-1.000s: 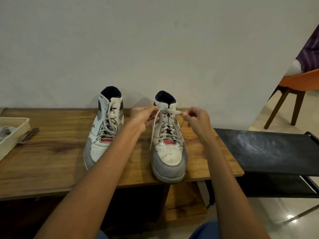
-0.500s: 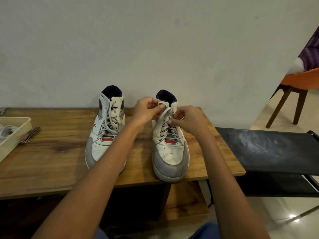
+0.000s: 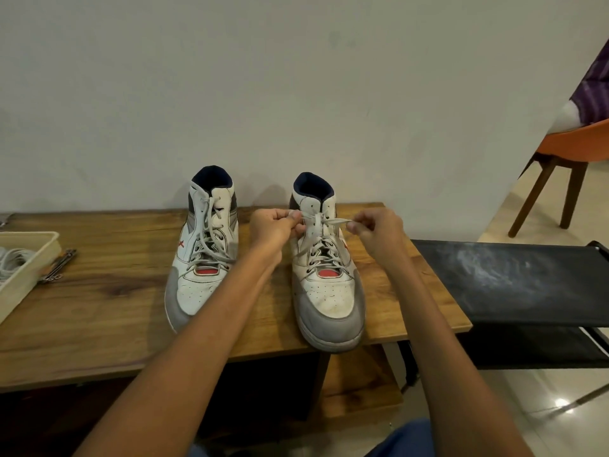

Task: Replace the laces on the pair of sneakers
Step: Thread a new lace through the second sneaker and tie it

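Left hand (image 3: pixel 273 227) and right hand (image 3: pixel 379 230) each pinching a lace (image 3: pixel 333 222) end, right sneaker (image 3: pixel 326 268), left sneaker (image 3: pixel 204 245) beside, wooden tabletop (image 3: pixel 99 291)

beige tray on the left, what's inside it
The beige tray holds a coiled bundle of pale laces against its near wall. The frame edge cuts off the rest, so anything more inside cannot be seen.

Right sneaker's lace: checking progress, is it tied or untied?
Untied: the left hand and right hand pinch the lace ends apart above the right sneaker, no bow visible.
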`<state>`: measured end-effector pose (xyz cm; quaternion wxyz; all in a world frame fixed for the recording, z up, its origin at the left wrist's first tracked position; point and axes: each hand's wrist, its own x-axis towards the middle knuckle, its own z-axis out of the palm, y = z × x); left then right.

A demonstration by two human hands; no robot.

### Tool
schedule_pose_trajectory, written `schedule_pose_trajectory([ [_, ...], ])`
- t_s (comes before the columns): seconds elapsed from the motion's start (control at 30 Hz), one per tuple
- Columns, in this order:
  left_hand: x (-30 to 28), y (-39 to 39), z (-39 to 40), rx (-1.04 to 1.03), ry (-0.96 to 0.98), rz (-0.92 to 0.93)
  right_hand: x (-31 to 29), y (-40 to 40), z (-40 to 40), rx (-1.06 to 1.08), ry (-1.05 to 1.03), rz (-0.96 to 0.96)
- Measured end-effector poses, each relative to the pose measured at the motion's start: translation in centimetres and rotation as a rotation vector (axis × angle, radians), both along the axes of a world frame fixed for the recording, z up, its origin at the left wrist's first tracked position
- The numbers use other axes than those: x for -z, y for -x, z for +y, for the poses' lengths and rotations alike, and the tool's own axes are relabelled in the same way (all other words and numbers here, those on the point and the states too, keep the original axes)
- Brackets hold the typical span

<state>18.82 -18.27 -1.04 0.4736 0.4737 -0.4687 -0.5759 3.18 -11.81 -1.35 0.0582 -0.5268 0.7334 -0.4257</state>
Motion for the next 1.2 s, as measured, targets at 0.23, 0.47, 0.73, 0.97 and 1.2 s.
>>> schedule_pose_trajectory([
  [0.23, 0.9, 0.1, 0.2, 0.001, -0.089, -0.062, 1.9, -0.8, -0.3, 0.034, -0.015, -0.147],
  [0.47, -0.6, -1.4, 0.4, 0.194, -0.017, -0.133, -1.2, 1.2, 0.9, -0.119, -0.153, -0.258],
  [0.73, -0.9, -1.5, -0.2, 0.114, 0.138, -0.221, -1.6, -1.4, -0.5, -0.071, 0.091, -0.107],
  [0.97, -4.0, -6.1, -2.1, -0.360, 0.680, -0.940, -0.5, -3.5, -1.6, -0.088, 0.083, 0.143],
  [1.2, -2.5, -8.9, -2.7, -0.154, 0.401, -1.151, -1.4, -6.3, -3.5, -0.072, -0.205, 0.275],
])
